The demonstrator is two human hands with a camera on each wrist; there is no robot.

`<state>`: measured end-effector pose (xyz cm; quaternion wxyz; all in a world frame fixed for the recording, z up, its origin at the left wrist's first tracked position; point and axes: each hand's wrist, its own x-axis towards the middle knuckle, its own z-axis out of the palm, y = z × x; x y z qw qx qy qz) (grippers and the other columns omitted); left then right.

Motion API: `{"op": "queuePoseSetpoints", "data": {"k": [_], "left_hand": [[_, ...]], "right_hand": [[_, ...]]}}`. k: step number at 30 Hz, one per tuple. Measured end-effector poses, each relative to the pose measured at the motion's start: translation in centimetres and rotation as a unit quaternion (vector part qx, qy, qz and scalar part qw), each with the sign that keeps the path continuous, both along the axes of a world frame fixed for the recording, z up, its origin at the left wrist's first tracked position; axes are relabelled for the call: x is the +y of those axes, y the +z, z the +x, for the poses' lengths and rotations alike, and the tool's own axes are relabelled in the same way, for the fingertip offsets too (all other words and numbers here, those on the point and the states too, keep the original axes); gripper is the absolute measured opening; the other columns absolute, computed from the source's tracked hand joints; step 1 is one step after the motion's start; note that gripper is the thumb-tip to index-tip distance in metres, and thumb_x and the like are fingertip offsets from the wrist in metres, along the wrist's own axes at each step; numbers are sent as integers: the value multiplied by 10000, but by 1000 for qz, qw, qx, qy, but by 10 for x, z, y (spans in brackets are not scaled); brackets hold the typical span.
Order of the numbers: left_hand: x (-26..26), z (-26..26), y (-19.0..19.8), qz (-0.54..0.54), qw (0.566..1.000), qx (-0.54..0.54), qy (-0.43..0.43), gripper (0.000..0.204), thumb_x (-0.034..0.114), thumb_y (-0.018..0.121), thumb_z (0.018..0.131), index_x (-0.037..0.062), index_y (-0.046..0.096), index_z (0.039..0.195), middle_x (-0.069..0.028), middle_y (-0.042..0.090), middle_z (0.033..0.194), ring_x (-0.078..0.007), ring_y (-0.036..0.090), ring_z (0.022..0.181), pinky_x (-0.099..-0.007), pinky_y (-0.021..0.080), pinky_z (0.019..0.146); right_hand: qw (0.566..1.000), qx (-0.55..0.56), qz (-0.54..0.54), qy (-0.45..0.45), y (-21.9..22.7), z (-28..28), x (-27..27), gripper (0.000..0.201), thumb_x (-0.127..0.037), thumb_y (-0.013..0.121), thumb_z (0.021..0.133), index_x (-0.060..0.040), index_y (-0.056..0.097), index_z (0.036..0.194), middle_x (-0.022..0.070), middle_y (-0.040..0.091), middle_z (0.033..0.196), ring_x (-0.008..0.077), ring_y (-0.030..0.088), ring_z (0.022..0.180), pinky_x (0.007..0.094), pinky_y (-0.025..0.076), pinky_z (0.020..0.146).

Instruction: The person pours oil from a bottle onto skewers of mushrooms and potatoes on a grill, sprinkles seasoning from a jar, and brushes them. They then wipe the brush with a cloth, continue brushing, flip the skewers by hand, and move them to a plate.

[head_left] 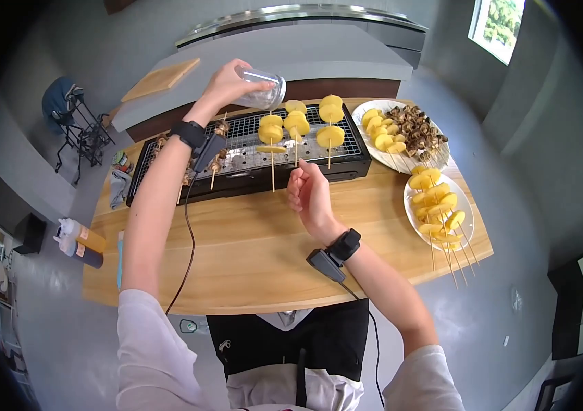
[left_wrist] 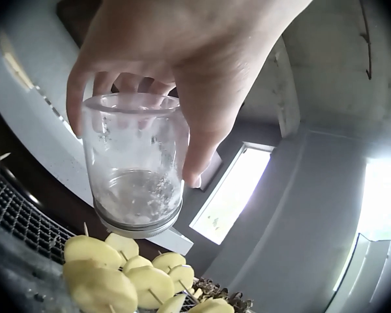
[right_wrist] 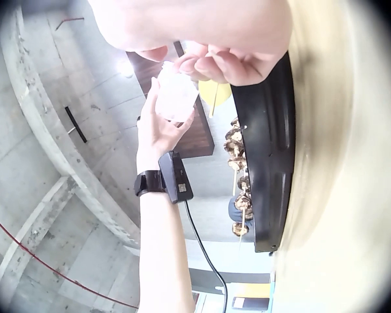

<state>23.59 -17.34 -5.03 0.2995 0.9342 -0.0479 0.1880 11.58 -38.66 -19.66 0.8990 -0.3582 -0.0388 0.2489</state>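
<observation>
My left hand [head_left: 228,83] grips a clear jar [head_left: 262,90] above the back of the black grill [head_left: 250,181], fingers on one side and thumb on the other. In the left wrist view the jar [left_wrist: 133,163] is tilted, its metal-rimmed end lowest, with white grains inside. Below it, skewers of yellow potato slices [head_left: 296,123] rest on the wire rack. My right hand [head_left: 313,198] hovers at the grill's front edge, its fingers [right_wrist: 231,65] loosely curled. Its fingertips are right by the lower end of the middle potato skewer, with nothing visible between thumb and fingers.
Mushroom skewers [head_left: 216,164] lie on the grill's left part. To the right stand a plate [head_left: 401,164] of potato and mushroom skewers and a nearer plate [head_left: 468,212] of potato skewers. Two sauce bottles [head_left: 84,240] are at the left edge. Cables hang from both wrist cameras.
</observation>
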Motion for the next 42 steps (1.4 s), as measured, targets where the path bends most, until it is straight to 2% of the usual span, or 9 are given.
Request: {"op": "queuePoseSetpoints", "data": {"k": [3, 6, 11, 13, 17, 19, 31, 39, 42], "left_hand": [[2, -10, 8, -39, 999, 0, -22, 897, 553, 850, 585, -22, 558, 1210, -178, 626, 1098, -246, 644, 989, -330, 530, 805], [5, -33, 19, -103, 989, 97, -52, 724, 519, 807, 692, 54, 576, 1197, -87, 613, 1040, -155, 614, 950, -315, 465, 794], [9, -43, 24, -47, 995, 66, -53, 807, 495, 840, 658, -5, 559, 1225, -133, 614, 1046, -193, 628, 977, -304, 511, 782], [11, -50, 21, -159, 978, 116, -72, 789, 491, 836, 667, 2, 564, 1224, -135, 612, 1058, -201, 628, 978, -316, 499, 808], [7, -57, 18, -143, 981, 98, -88, 763, 478, 841, 666, 9, 574, 1206, -133, 615, 1064, -204, 626, 971, -313, 492, 817], [0, -65, 18, -61, 992, 81, -72, 569, 384, 817, 738, 58, 592, 1147, -67, 634, 1022, -132, 616, 905, -256, 473, 784], [-14, -54, 27, -51, 995, 40, -79, 762, 481, 850, 639, -3, 579, 1161, -129, 632, 1034, -203, 624, 949, -311, 497, 810], [-41, -1, 7, -26, 999, -31, -36, 867, 566, 837, 605, -17, 584, 1195, -183, 634, 1108, -255, 621, 1036, -346, 502, 874], [-46, -4, 9, -18, 995, -37, -92, 878, 573, 836, 602, -9, 583, 1208, -183, 635, 1104, -255, 623, 1033, -346, 503, 870]], "right_hand": [[1000, -3, -11, -12, 1, 0, -1, 309, -398, 495, 952, -199, 424, 725, -75, 348, 527, 64, 319, 454, 233, 226, 433], [1000, -6, -15, -17, -1, 2, -1, 319, -401, 511, 939, -196, 421, 711, -79, 349, 530, 61, 319, 456, 230, 224, 435], [1000, 17, -23, -8, -1, -1, 1, 344, -407, 534, 923, -198, 414, 679, -89, 350, 532, 55, 324, 452, 226, 218, 434], [999, 28, -23, -8, -3, 0, 2, 350, -407, 539, 920, -199, 411, 669, -92, 349, 532, 52, 327, 451, 225, 217, 433], [1000, 19, -22, -4, -5, 2, 2, 347, -405, 544, 918, -200, 414, 671, -94, 358, 528, 53, 339, 449, 225, 219, 432], [999, 21, -26, -4, -6, 1, 1, 346, -405, 545, 917, -200, 414, 671, -94, 363, 527, 53, 343, 451, 224, 220, 432], [999, 18, -24, -12, -7, 4, 3, 342, -408, 543, 910, -210, 408, 666, -99, 365, 522, 56, 322, 442, 235, 216, 435], [996, 32, -54, -58, -6, 4, 2, 394, -445, 517, 945, -54, 562, 961, -59, 367, 517, 71, 332, 431, 245, 230, 422], [997, -6, -67, -34, 4, 0, -3, 358, -420, 489, 979, -71, 560, 947, -51, 391, 534, 81, 361, 461, 234, 250, 444]]}}
